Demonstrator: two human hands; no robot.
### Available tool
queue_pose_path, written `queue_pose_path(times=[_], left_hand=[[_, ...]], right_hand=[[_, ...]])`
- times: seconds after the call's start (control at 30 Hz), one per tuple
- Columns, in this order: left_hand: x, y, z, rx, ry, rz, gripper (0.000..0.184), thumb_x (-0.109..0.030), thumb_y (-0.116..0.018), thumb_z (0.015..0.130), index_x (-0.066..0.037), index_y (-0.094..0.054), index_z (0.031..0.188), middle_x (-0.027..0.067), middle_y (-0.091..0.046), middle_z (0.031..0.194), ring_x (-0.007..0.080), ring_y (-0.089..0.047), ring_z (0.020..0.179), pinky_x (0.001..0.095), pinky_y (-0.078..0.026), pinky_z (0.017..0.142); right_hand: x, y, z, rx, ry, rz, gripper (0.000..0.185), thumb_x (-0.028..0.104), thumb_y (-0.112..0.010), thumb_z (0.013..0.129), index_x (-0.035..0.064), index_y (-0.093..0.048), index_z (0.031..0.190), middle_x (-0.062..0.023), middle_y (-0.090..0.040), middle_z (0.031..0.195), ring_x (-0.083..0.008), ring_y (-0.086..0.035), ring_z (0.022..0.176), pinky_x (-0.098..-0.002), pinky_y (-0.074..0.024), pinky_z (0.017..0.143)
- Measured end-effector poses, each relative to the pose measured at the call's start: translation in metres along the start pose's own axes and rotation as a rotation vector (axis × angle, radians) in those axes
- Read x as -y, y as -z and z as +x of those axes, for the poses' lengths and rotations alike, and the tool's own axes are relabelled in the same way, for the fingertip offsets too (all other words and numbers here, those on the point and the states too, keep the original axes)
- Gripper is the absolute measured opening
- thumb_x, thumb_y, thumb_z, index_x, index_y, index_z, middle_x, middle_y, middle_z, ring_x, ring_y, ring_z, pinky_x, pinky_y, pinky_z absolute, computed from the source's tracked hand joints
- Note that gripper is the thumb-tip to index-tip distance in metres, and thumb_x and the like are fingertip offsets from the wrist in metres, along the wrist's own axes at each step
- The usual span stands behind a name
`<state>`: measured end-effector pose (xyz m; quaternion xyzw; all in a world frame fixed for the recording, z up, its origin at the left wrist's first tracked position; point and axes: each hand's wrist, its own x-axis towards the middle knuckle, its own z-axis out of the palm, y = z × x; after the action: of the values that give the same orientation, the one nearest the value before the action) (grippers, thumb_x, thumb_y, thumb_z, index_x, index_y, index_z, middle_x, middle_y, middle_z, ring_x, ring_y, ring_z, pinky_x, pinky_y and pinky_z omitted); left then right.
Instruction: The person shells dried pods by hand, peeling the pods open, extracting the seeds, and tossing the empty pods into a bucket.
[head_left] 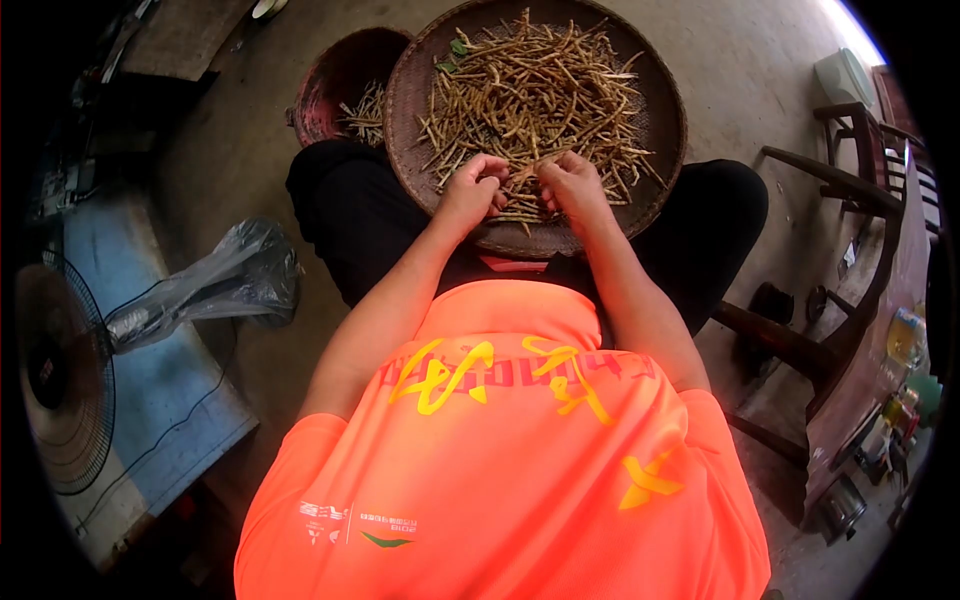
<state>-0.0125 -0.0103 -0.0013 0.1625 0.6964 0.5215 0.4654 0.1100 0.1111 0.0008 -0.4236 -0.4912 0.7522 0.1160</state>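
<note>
A round woven tray [660, 110] rests on my lap, heaped with thin, brown dried bean pods [540, 90]. Over its near edge, my left hand [474, 192] has its fingers curled, thumb towards the fingertips. Close beside it, my right hand [574, 188] is pinched with its fingertips pointing at the left ones. Between the two hands is a pale brown pod [522, 180], with its ends hidden by the fingers. More pods lie under and around both hands. A few green leaves [455, 52] sit among the pods at the far left.
Left of the tray stands a reddish basket [322, 100] with more pods inside. Further left are a plastic bag [240, 270], a blue-topped table [130, 260] and a fan [62, 370]. Wooden chairs [850, 170] and a cluttered table [860, 380] stand at the right.
</note>
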Motion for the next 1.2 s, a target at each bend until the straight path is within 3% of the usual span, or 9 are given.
queue_pose_path(times=[0.1, 0.17, 0.2, 0.4, 0.73, 0.93, 1.1, 1.13, 1.2], left_hand=[[-0.002, -0.001, -0.003, -0.012, -0.063, 0.201, 0.022, -0.011, -0.049, 0.087, -0.005, -0.06, 0.106, 0.004, -0.06, 0.083, 0.0088, -0.059, 0.067, 0.0217, -0.046, 0.049], [0.006, 0.002, 0.001, 0.003, -0.374, 0.366, 0.024, -0.019, -0.057, 0.089, -0.006, -0.06, 0.109, 0.0028, -0.061, 0.083, 0.0084, -0.059, 0.069, 0.0212, -0.047, 0.053], [0.005, 0.001, 0.001, 0.016, -0.407, 0.329, 0.023, -0.019, -0.06, 0.088, -0.005, -0.061, 0.106, 0.0007, -0.06, 0.078, 0.0071, -0.056, 0.065, 0.0204, -0.045, 0.055], [0.005, 0.002, -0.001, 0.132, -0.228, 0.16, 0.014, -0.011, -0.06, 0.087, -0.002, -0.061, 0.097, -0.0008, -0.059, 0.076, 0.0055, -0.052, 0.064, 0.0195, -0.043, 0.056], [0.011, 0.003, 0.002, 0.066, -0.151, -0.012, 0.008, -0.009, -0.059, 0.087, -0.002, -0.058, 0.09, -0.0004, -0.057, 0.074, 0.0054, -0.05, 0.062, 0.0196, -0.042, 0.056], [0.015, 0.002, 0.001, 0.032, -0.233, 0.243, 0.006, -0.009, -0.058, 0.086, -0.004, -0.056, 0.085, -0.002, -0.053, 0.068, 0.0042, -0.049, 0.058, 0.0194, -0.04, 0.051], [0.023, 0.0, 0.005, -0.035, -0.551, 0.481, 0.006, -0.008, -0.056, 0.087, -0.003, -0.053, 0.084, 0.0003, -0.054, 0.07, 0.0059, -0.051, 0.054, 0.022, -0.043, 0.048], [0.024, -0.001, 0.005, -0.035, -0.551, 0.482, 0.006, -0.008, -0.056, 0.087, -0.003, -0.053, 0.084, 0.0003, -0.054, 0.07, 0.0059, -0.051, 0.054, 0.022, -0.043, 0.048], [0.021, -0.004, 0.002, 0.064, -0.249, 0.109, 0.009, -0.009, -0.058, 0.082, -0.002, -0.053, 0.082, 0.0014, -0.056, 0.067, 0.0088, -0.053, 0.054, 0.0242, -0.045, 0.051]], right_hand=[[-0.001, 0.0, -0.001, 0.037, -0.006, -0.091, 0.018, 0.017, -0.06, 0.082, -0.0005, -0.055, 0.083, -0.0023, -0.054, 0.062, -0.0084, -0.052, 0.049, -0.0228, -0.0412, 0.042], [-0.002, -0.002, -0.002, 0.069, -0.006, -0.143, 0.018, 0.018, -0.06, 0.082, -0.0003, -0.055, 0.082, -0.0021, -0.054, 0.061, -0.0083, -0.052, 0.049, -0.023, -0.0411, 0.042], [-0.003, -0.004, -0.003, 0.117, 0.021, -0.214, 0.018, 0.018, -0.06, 0.082, 0.0, -0.056, 0.082, -0.0017, -0.054, 0.061, -0.008, -0.052, 0.05, -0.023, -0.041, 0.042], [-0.015, -0.01, -0.005, 0.163, 0.154, -0.631, 0.03, 0.028, -0.061, 0.078, -0.0019, -0.058, 0.079, -0.0112, -0.059, 0.056, -0.0209, -0.061, 0.053, -0.0344, -0.0473, 0.053], [-0.011, -0.009, -0.007, 0.223, 0.095, -0.439, 0.025, 0.025, -0.065, 0.08, 0.0012, -0.058, 0.082, -0.0037, -0.058, 0.062, -0.01, -0.055, 0.051, -0.0258, -0.0424, 0.045], [-0.005, -0.008, -0.004, 0.126, -0.029, -0.03, 0.018, 0.018, -0.062, 0.084, 0.0018, -0.059, 0.09, 0.0004, -0.057, 0.069, -0.0059, -0.053, 0.055, -0.0196, -0.0435, 0.046], [-0.012, -0.008, 0.0, 0.17, 0.003, -0.04, 0.016, 0.017, -0.062, 0.084, 0.0017, -0.059, 0.088, 0.0003, -0.058, 0.069, -0.0057, -0.053, 0.054, -0.0195, -0.0435, 0.046], [-0.014, -0.008, 0.0, 0.17, 0.008, -0.045, 0.015, 0.016, -0.061, 0.084, 0.0016, -0.059, 0.088, 0.0001, -0.058, 0.069, -0.0056, -0.053, 0.053, -0.0194, -0.0435, 0.046], [-0.017, -0.01, 0.0, 0.163, 0.027, -0.05, 0.015, 0.017, -0.06, 0.085, 0.0021, -0.06, 0.088, 0.0007, -0.058, 0.069, -0.0051, -0.052, 0.053, -0.0185, -0.0425, 0.046]])
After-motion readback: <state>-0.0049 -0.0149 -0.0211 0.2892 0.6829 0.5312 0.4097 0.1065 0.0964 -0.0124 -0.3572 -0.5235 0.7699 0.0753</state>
